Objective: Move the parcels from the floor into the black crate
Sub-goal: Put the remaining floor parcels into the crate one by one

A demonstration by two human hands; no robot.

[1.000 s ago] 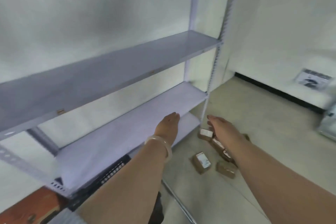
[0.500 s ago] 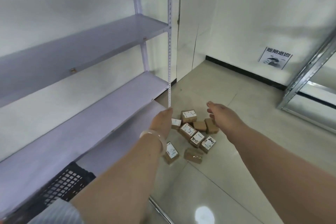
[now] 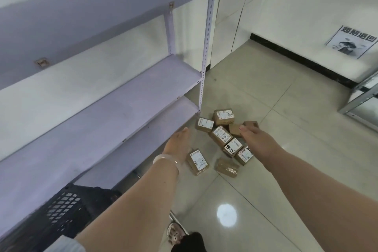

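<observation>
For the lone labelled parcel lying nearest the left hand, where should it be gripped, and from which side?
Grip the labelled parcel across its two long side faces, coming from above. It lies flat, label up, apart from the pile, with bare floor along both long sides. The left hand is nearest.

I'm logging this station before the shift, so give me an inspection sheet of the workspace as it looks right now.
Surface: pale tiled floor, glossy, with a light glare.
Job's things: cardboard parcels clustered on the floor by the shelf post; black crate at lower left under the shelf, contents not visible.
Clutter: nothing seen.
Grippers: left hand open, empty; right hand open, reaching over the parcels, holding nothing.
Cables: nothing seen.
Surroundings: lilac metal shelving, bare boards; wall poster; second metal rack at right.
</observation>
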